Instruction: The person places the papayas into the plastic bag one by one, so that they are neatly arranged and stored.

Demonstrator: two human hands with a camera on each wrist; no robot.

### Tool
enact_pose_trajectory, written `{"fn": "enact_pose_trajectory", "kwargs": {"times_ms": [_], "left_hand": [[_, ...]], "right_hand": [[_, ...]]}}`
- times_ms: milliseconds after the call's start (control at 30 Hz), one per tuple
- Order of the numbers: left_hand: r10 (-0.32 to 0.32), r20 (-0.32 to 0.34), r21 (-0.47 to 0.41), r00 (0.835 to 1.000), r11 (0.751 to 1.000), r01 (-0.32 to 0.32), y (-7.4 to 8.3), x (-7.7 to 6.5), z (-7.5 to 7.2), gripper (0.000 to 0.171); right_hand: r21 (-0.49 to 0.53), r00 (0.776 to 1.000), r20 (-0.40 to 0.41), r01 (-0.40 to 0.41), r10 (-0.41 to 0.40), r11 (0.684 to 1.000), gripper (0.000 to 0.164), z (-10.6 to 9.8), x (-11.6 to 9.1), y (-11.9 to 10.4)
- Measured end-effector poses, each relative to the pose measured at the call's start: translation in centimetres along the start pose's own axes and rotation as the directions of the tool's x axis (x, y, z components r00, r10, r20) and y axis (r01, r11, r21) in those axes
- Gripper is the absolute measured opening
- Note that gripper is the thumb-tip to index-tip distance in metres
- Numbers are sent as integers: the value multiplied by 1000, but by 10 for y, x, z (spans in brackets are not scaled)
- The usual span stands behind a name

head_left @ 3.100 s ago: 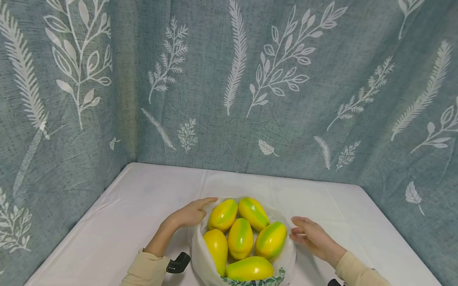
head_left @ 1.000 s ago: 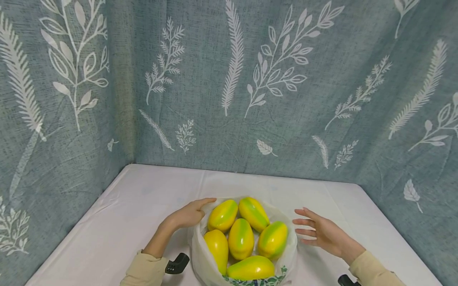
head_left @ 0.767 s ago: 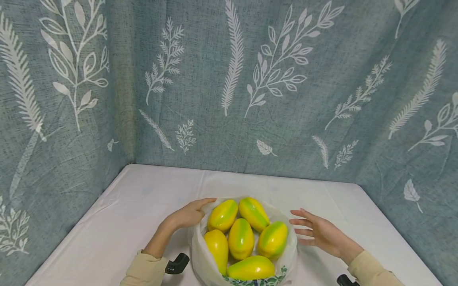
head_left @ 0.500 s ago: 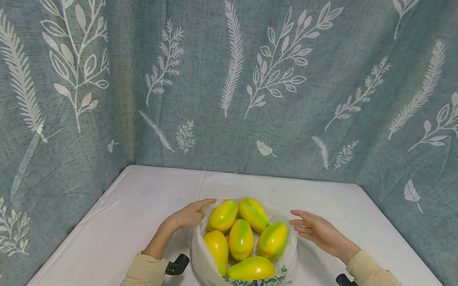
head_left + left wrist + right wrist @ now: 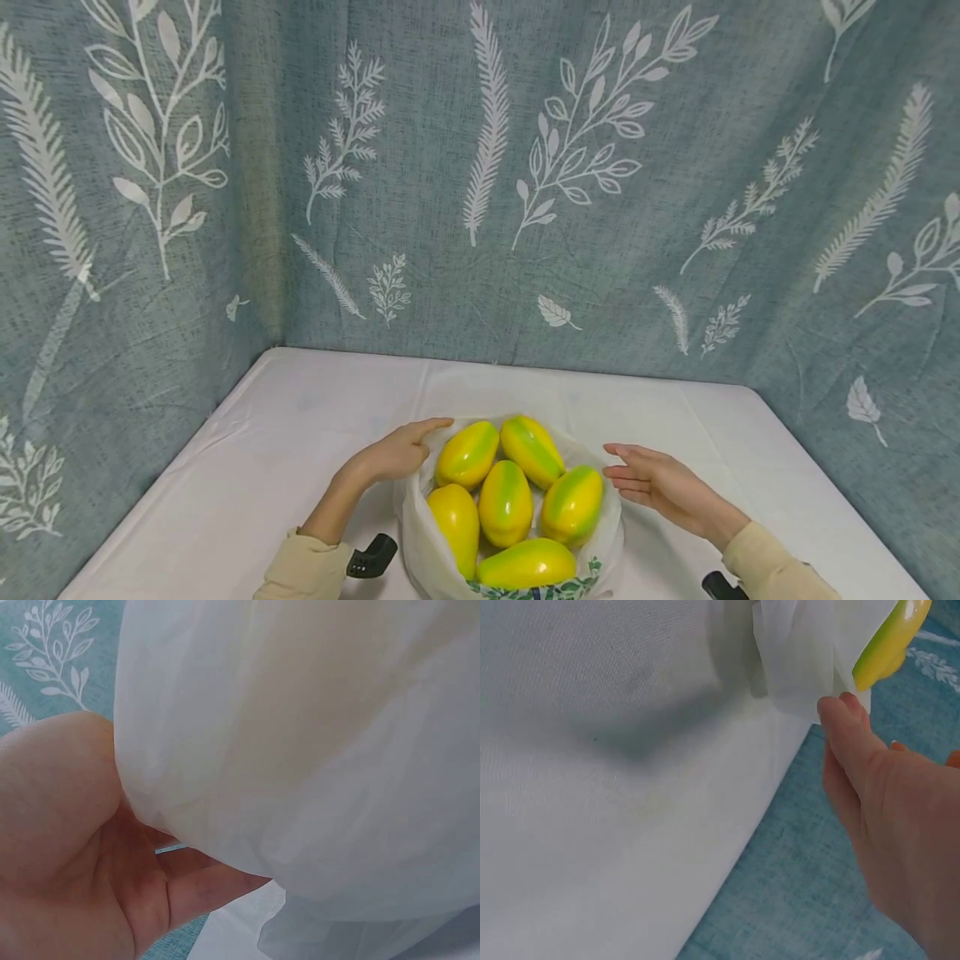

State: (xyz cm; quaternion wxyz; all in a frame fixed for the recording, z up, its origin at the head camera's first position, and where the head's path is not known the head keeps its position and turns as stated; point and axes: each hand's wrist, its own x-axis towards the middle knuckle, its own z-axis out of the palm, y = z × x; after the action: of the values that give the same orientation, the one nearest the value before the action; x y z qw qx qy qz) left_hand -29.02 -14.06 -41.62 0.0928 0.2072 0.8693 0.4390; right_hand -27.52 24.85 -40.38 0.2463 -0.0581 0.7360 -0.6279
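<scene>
A white, thin-walled bag with a green leaf print stands with its mouth up at the near middle of the table. Several glossy yellow-green papayas lie inside it. At the bag's left rim is my left hand, index finger stretched along the rim. In the left wrist view the bag wall hides the ends of the thumb and fingers of my left hand, which grips it. My right hand is empty beside the right rim, fingers fairly straight. Its fingertips overlap the bag's edge in the right wrist view.
A white cloth covers the table. Blue-green curtains with white leaf patterns hang along the back and both sides. Black wrist devices show beneath both beige sleeves.
My right hand moved off the bag's right side with spread fingers, then came back towards the rim, fingers closer together. Left hand and papayas have stayed in place.
</scene>
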Motion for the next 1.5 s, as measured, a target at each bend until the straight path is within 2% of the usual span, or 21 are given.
{"fn": "enact_pose_trajectory", "kwargs": {"times_ms": [267, 633, 1100, 1233, 1400, 1500], "left_hand": [[-5, -1, 2, 1000, 1000, 5, 2, 0, -1, 55], [-16, 3, -13, 1000, 1000, 16, 3, 0, -1, 55], [-7, 29, -49, 1000, 999, 9, -8, -4, -3, 51], [-26, 27, -77, 999, 997, 28, -10, -6, -6, 50], [4, 40, -95, 999, 995, 0, -12, -8, -8, 48], [13, 47, -98, 999, 995, -9, -14, -6, -9, 47]], "right_hand": [[-11, 999, -53, 0, -1, 1000, 67, 2, -4, -4], [12, 996, -91, -6, 7, 1000, 73, -7, 0, 2], [50, 996, -83, -10, 14, 999, 78, -19, 1, 11], [35, 995, -99, -18, 21, 999, 79, -23, 5, 12], [17, 989, -147, -29, 31, 999, 75, -30, 10, 13], [-27, 983, -180, -38, 33, 999, 73, -31, 14, 13]]}}
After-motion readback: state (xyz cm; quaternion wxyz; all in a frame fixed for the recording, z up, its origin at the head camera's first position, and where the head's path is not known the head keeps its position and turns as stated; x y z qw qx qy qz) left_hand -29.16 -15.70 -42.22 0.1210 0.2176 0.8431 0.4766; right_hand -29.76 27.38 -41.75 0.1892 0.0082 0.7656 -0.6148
